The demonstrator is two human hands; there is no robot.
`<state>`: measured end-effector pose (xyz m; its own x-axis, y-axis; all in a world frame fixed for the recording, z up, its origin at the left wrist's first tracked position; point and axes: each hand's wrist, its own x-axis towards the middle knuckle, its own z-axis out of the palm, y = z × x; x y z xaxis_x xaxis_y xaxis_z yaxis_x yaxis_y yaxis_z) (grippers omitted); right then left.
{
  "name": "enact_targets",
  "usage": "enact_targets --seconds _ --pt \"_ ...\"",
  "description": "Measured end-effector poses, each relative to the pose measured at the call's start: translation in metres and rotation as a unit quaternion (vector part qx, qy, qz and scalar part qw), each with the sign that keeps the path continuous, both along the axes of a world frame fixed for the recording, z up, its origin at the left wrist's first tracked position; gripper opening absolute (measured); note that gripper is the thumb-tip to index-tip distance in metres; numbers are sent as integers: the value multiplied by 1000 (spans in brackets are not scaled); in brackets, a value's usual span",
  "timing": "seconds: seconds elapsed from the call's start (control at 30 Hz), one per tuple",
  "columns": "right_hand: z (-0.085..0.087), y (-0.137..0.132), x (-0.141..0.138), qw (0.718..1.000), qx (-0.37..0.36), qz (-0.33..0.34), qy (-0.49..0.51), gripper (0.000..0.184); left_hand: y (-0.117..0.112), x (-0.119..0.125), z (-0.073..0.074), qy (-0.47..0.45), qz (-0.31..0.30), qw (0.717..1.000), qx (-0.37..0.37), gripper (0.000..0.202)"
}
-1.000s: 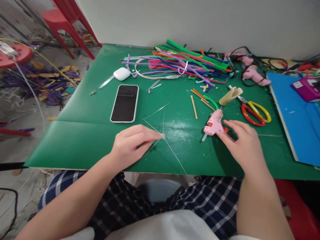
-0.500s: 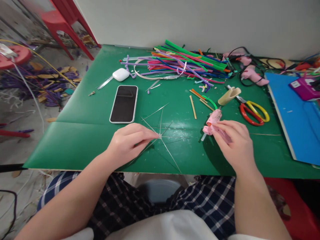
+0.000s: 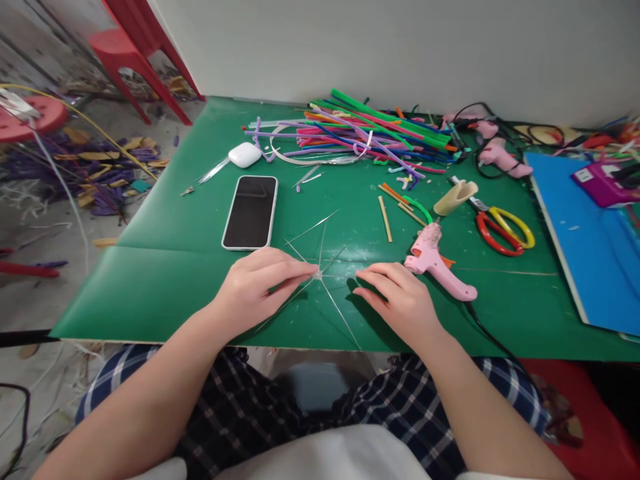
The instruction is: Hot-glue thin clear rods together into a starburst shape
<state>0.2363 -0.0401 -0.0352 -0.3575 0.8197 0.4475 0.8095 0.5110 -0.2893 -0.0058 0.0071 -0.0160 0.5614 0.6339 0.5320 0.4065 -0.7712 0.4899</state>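
Several thin, shiny wires fan out from one centre, making a star-shaped wire frame [image 3: 336, 308] low over the green tabletop. My left hand [image 3: 265, 283] pinches this frame at its centre. To the right of it my right hand [image 3: 397, 300] hovers with thumb and fingertips apart and nothing between them, close to the tips of the wires. A pink glue gun [image 3: 440, 265] lies on the table just beyond my right hand, its black cord running off the front edge.
A smartphone [image 3: 250, 213] and a white earbud case [image 3: 245, 155] lie left. Colourful pipe cleaners [image 3: 360, 130] are heaped at the back. Short sticks [image 3: 385, 219], a bamboo tube [image 3: 455, 198], scissors [image 3: 505, 230] and a blue board [image 3: 580, 233] are on the right.
My right hand has let go of the glue gun and moved left toward the wire frame. The glue gun now rests on the table. My left hand keeps its pinch.
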Motion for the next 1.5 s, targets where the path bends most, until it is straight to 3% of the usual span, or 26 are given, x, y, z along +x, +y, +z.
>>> enact_targets --seconds 0.37,0.73,1.27,1.5 --pt "-4 9 -11 999 1 6 49 14 0 0 2 -5 5 1000 5 22" --pt "6 21 -14 998 39 8 46 13 6 -1 10 -19 18 1000 1 24" --pt "-5 31 -16 999 0 5 51 14 12 -1 3 4 30 1000 2 18" --pt "-2 27 -15 999 32 -12 14 18 11 -1 2 8 50 999 17 14"
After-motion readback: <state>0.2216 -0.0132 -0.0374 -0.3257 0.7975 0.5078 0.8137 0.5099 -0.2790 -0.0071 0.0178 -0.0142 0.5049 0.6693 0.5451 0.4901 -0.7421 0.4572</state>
